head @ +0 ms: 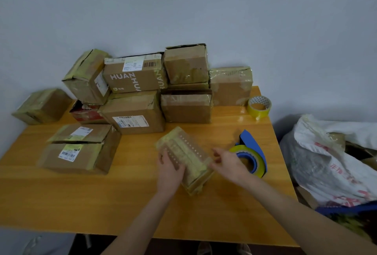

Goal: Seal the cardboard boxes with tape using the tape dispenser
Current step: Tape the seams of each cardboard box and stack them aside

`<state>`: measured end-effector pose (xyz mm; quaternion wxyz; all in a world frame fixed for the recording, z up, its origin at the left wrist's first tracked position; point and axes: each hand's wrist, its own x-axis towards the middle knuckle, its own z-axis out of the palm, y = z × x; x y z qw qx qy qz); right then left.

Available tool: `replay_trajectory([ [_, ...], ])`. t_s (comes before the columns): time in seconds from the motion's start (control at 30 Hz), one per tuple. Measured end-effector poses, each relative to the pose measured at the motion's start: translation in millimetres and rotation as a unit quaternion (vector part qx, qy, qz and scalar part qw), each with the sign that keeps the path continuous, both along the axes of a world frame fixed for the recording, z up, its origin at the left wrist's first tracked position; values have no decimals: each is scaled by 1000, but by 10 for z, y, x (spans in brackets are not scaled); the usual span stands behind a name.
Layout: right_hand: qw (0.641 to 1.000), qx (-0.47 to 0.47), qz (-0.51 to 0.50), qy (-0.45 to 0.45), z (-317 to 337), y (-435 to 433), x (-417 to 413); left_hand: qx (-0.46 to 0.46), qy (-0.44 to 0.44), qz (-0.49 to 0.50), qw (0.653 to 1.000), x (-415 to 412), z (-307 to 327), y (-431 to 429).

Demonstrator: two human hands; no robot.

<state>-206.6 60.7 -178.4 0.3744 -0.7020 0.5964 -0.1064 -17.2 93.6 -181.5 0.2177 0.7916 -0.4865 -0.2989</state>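
Bracing tape-covered small box (190, 150) under flat left hand (170, 171), right hand (228, 163) alongside (grip unreadable, blurred), tape dispenser (254, 148) just beyond.

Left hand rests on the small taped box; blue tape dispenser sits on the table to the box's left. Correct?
Not quite. The head view shows the left hand on the small taped box, but the blue tape dispenser sits on the table to the box's right.

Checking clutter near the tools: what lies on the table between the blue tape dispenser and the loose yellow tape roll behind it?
Nothing: in the head view, only bare wooden table separates the tape dispenser from the yellow tape roll.
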Motion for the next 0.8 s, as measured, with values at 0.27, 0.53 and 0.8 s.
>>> replay_trajectory([
  [0.27, 996, -35, -70, 50, -19, -32, -236, 7, -3, -195, 981, -137, 27, -271],
  [0.53, 960, 206, -190, 4, -193, -111, -1112, 32, -102, -300, 948, -70, -154, -234],
  [0.8, 927, 245, -282, -30, -372, -197, -1031, 46, -77, -309, 947, -51, -147, -296],
])
